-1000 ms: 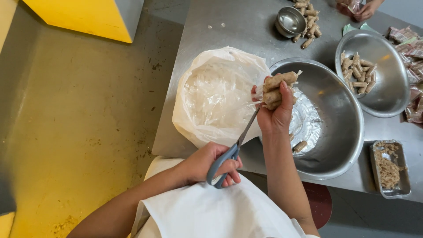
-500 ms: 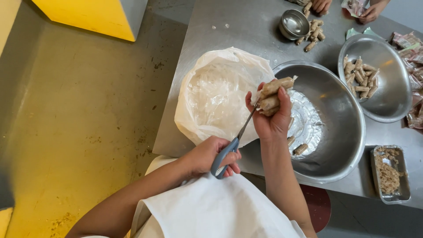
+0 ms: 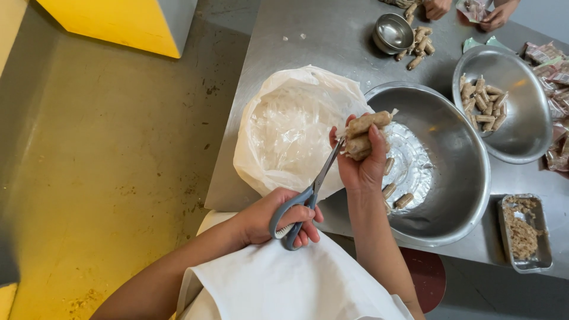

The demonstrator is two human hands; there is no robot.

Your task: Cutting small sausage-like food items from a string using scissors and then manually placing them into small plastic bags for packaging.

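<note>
While two sausages [image 3: 363,135] are gripped in the right hand [image 3: 363,163], scissors [image 3: 308,198] are clenched in the left hand [image 3: 267,219].

The sausages are held above the big bowl's [image 3: 456,178] near rim, beside one plastic bag [image 3: 290,130]; the blade tips are set against their ends; three loose sausages [image 3: 396,188] are seen in that bowl; three bowls and one tray [image 3: 524,232] are counted on the table [image 3: 320,35].
</note>
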